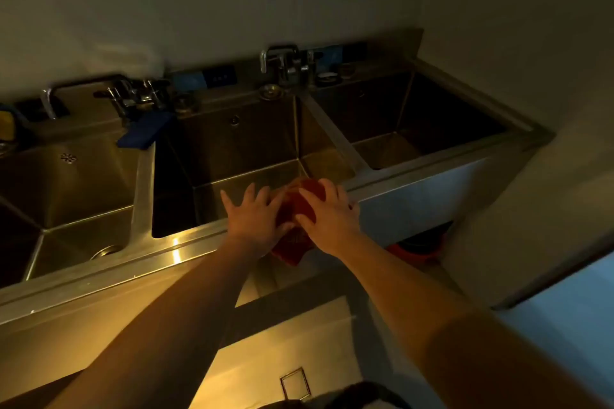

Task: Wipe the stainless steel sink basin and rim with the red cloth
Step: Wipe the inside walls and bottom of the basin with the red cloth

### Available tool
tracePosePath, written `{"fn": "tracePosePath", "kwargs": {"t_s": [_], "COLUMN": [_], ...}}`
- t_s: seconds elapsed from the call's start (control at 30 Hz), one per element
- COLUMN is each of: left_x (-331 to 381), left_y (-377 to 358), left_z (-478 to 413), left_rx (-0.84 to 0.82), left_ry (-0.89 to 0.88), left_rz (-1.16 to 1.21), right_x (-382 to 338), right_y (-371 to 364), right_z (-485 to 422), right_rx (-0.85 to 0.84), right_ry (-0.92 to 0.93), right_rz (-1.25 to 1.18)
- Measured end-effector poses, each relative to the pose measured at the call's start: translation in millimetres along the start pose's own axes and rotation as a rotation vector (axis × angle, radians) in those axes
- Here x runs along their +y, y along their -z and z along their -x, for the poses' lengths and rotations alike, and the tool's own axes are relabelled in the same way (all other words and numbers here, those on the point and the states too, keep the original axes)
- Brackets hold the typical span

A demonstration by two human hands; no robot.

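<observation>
Red cloth (pixel 294 209) sits on the front rim (pixel 186 244) of the stainless steel sink, at the near-right corner of the middle basin (pixel 232 156), with a corner hanging over the front edge. Both hands are on it. Left hand (pixel 254 221) is flat, fingers spread, palm down on the cloth's left side, fingertips reaching over the basin. Right hand (pixel 327 214) is clawed over the cloth's right and top part, fingers curled onto the bunched fabric, thumb pointing toward the left hand. Cloth is between and under both palms; thumbs nearly meet over it. Left basin (pixel 79 189) and right basin (pixel 412 123) flank it. Blue cloth (pixel 144 134) lies on the divider near the left faucet (pixel 133 95), well apart from the hands. Lighting dim, warm.
</observation>
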State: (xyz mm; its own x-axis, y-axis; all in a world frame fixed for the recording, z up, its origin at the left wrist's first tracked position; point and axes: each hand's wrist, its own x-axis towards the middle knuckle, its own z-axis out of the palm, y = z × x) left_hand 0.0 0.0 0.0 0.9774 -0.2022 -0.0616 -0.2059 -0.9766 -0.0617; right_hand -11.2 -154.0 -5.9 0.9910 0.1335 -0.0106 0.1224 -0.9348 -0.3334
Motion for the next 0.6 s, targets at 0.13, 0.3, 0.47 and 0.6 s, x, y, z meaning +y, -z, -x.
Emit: {"fn": "tracePosePath", "kwargs": {"t_s": [0.13,0.3,0.47,0.6], "left_x": [-3,-2,2,-2], "left_y": [-11,-7,-2,-1], "left_z": [-2,-13,-17,-9], "left_rx": [-0.029,0.001,-0.013,-0.044], "left_ry": [0.012,-0.048,-0.067,-0.075], "left_rz": [-0.048,-0.006,0.011,0.063], "right_x": [6,12,12,6], "right_y": [-9,-17,-23,-24], "right_z": [-7,-17,-14,-12], "right_rx": [-0.077,-0.116,-0.056,-0.062], "right_ry": [-0.012,-0.032,-0.049,-0.045], "right_rz": [0.064,0.073,-0.014,-0.038]}}
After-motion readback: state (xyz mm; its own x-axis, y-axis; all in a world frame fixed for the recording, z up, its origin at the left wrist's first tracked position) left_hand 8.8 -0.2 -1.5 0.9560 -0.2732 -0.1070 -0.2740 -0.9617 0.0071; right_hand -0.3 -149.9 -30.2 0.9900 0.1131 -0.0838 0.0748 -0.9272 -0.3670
